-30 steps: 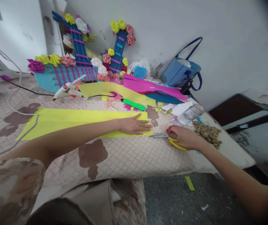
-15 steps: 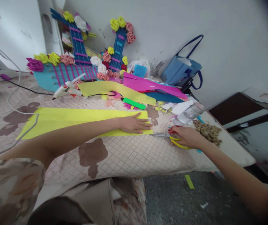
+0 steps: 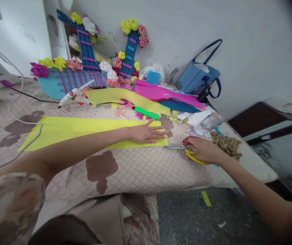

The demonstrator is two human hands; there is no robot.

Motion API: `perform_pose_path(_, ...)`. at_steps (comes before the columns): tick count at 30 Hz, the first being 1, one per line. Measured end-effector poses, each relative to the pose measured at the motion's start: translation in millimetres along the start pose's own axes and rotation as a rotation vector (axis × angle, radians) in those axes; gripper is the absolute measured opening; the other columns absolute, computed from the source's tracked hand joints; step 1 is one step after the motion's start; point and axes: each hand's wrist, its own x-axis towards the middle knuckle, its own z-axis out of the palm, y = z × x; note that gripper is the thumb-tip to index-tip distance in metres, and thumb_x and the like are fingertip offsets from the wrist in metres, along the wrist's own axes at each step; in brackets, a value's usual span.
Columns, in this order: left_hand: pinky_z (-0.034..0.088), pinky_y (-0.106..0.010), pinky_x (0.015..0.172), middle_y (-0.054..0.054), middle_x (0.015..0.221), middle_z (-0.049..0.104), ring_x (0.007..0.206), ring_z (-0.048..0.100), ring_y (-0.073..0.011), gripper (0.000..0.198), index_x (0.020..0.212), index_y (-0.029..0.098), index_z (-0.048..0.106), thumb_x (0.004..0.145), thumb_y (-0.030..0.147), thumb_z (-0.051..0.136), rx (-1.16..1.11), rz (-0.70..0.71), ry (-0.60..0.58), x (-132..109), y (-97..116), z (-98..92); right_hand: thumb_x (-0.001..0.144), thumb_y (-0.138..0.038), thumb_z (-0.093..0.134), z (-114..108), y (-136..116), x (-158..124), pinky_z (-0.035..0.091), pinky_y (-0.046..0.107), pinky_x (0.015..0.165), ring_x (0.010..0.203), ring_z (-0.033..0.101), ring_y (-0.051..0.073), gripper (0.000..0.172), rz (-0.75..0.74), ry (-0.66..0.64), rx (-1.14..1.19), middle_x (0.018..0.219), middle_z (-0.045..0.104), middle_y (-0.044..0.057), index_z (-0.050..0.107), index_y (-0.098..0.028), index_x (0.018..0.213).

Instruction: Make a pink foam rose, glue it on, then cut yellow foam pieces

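Note:
My left hand lies flat, fingers spread, on the right end of a long strip of yellow crepe paper on the table. In my right hand is a pair of scissors with red and yellow handles. Their blades point left, with the tips at the lower right corner of the yellow paper. Whether the tips touch the paper I cannot tell. A green marker lies just beyond my left hand.
A white glue gun with a cord rests behind the paper. Flower-trimmed cardboard guitars lean at the back. Magenta paper, a clear cup, peanuts and a blue bag stand to the right. A white cable crosses the paper's left end.
The scissors have shifted slightly at the paper's corner, and their blades now show more fully. The fingers of my left hand have spread a little on the paper.

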Motion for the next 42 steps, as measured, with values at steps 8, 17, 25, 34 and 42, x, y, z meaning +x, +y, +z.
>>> perform_pose_path(8,-0.001,-0.044,0.112,0.004,0.145,0.034,0.138,0.019,-0.0186,0.046,0.136,0.034,0.037,0.09,0.035,0.038,0.009,-0.058,-0.118,-3.8,-5.5,7.3,0.073,-0.047,0.058,2.0,-4.1,5.0,0.045,0.033,0.067,0.084,0.062,0.025,0.037,0.005,-0.011,-0.023,0.094,0.065,0.009,0.054,-0.02,0.098)
perform_pose_path(17,-0.009,-0.045,0.111,0.003,0.145,0.033,0.137,0.021,-0.0208,0.047,0.137,0.034,0.037,0.09,0.035,0.04,0.037,-0.015,-0.104,-3.7,-7.2,7.7,0.074,-0.048,0.058,2.8,-1.6,5.2,0.044,0.031,0.066,0.082,0.062,0.024,0.037,0.003,-0.027,-0.006,0.093,0.065,0.009,0.053,-0.02,0.098)
perform_pose_path(25,-0.011,-0.045,0.111,0.003,0.148,0.025,0.14,0.012,-0.0191,0.048,0.142,0.028,0.028,0.094,0.038,0.023,0.126,0.019,-0.175,9.5,1.1,2.8,0.075,-0.048,0.057,3.0,-0.5,5.5,0.044,0.031,0.066,0.083,0.062,0.024,0.037,0.011,-0.036,-0.017,0.094,0.065,0.008,0.052,-0.02,0.099)
perform_pose_path(34,-0.016,-0.045,0.109,0.005,0.149,0.021,0.139,0.014,-0.0189,0.049,0.142,0.031,0.026,0.093,0.038,0.026,0.129,-0.018,-0.248,9.0,-3.6,10.3,0.075,-0.052,0.056,4.4,-2.9,5.8,0.043,0.031,0.066,0.081,0.062,0.024,0.041,-0.019,-0.039,-0.022,0.092,0.065,0.01,0.053,-0.019,0.098)
perform_pose_path(42,-0.016,-0.046,0.109,0.005,0.149,0.022,0.139,0.015,-0.0195,0.049,0.142,0.031,0.027,0.093,0.039,0.025,0.148,-0.007,-0.25,9.5,-5.0,10.6,0.075,-0.056,0.056,6.9,3.4,2.0,0.042,0.03,0.061,0.078,0.065,0.025,0.043,-0.009,-0.06,-0.096,0.088,0.067,0.008,0.054,-0.019,0.097)
